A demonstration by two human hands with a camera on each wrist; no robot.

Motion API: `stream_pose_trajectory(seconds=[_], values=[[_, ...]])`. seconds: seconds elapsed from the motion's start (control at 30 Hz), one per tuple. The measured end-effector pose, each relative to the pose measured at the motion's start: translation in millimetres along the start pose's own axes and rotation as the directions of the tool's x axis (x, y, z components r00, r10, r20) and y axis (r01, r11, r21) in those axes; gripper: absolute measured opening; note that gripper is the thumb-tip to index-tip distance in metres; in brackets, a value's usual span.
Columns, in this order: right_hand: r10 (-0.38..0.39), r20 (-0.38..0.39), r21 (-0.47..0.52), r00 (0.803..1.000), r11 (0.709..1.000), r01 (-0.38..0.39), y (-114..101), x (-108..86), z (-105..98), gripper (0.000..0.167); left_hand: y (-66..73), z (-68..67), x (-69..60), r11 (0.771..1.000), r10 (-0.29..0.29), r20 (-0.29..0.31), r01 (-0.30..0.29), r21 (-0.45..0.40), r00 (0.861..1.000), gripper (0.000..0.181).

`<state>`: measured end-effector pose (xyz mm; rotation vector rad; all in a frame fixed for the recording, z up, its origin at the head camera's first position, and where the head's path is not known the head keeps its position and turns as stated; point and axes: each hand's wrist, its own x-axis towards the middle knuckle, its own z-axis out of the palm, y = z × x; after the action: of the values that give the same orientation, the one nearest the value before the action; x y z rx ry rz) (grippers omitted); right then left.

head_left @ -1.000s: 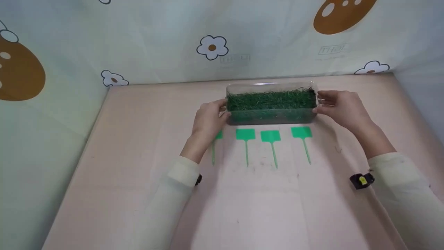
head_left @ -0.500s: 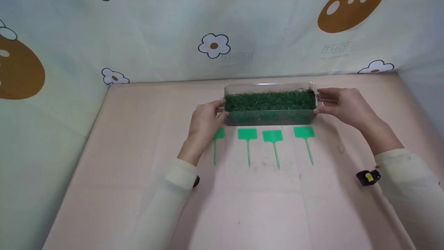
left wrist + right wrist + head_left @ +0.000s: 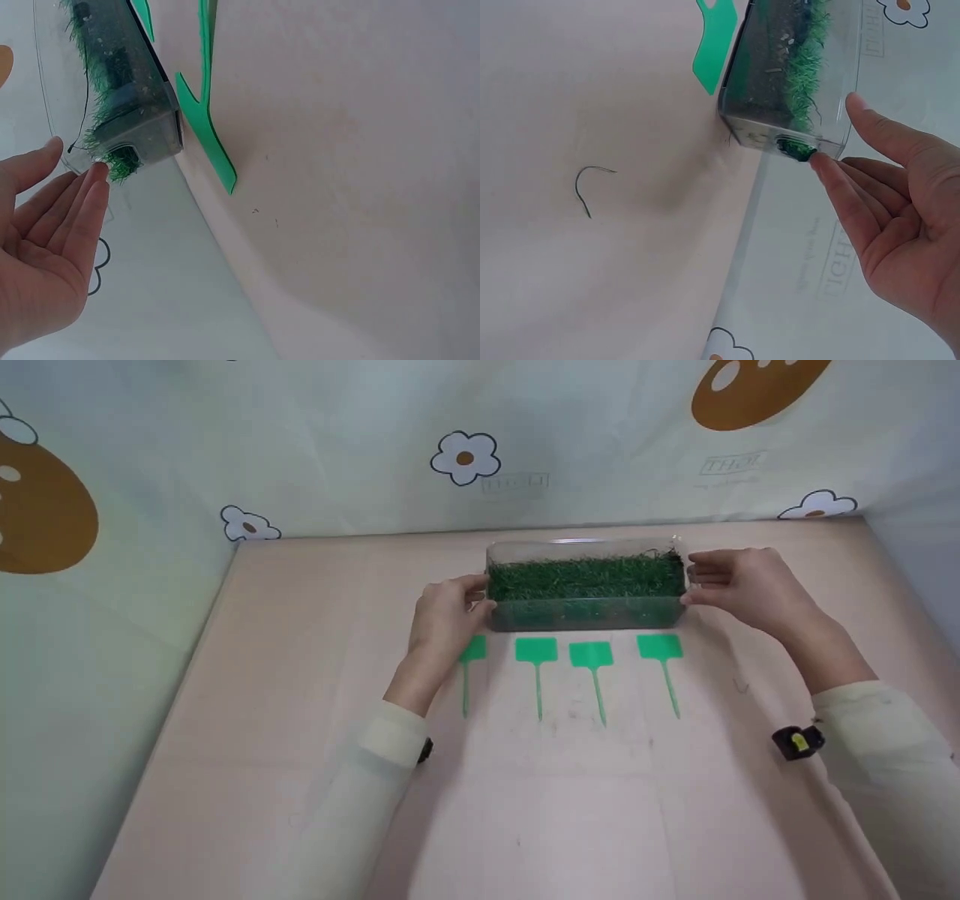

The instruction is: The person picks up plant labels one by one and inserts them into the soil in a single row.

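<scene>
A clear plastic planter box point(image 3: 585, 613) with dark soil and dense green grass point(image 3: 585, 576) stands at the back of the table. My left hand point(image 3: 442, 615) is at its left end, with fairly straight fingers; in the left wrist view, fingertips point(image 3: 97, 172) touch or nearly touch that end. My right hand point(image 3: 750, 585) is at the right end. In the right wrist view a fingertip point(image 3: 821, 161) touches the end wall, with the thumb point(image 3: 862, 112) beside the rim. Several green plant labels point(image 3: 536, 649) lie in a row before the box; my left hand partly covers the leftmost.
The pale pink table point(image 3: 300, 675) meets a printed cloth wall point(image 3: 337, 457) close behind the box. A thin curved strand point(image 3: 581, 184) lies on the table to the right. Small dark specks point(image 3: 574, 714) dot the surface near the labels.
The view has shifted slightly. My hands keep to the two ends of the box, and the box and labels show no clear movement on the table.
</scene>
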<state>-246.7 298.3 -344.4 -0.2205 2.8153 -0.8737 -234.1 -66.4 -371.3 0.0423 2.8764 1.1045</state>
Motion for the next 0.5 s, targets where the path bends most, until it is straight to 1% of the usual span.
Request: stream_pose_trajectory(seconds=[0.2, 0.37, 0.5], values=[[0.007, -0.027, 0.014, 1.000, 1.000, -0.007, 2.2, -2.2, 3.7, 0.066, -1.0, -0.4, -0.3, 1.000, 0.013, -0.002, -0.013, 0.023, 1.000, 0.040], [0.018, -0.039, 0.018, 0.999, 1.000, -0.017, 2.5, -2.3, 4.8, 0.066, -1.2, -1.3, 1.3, 1.000, -0.002, 0.008, 0.002, -0.005, 1.000, 0.040], [0.028, -0.045, 0.015, 0.999, 1.000, -0.028, 2.3, -2.8, 4.5, 0.065, -0.6, -1.4, 2.2, 1.000, 0.001, 0.013, 0.000, -0.015, 1.000, 0.041]])
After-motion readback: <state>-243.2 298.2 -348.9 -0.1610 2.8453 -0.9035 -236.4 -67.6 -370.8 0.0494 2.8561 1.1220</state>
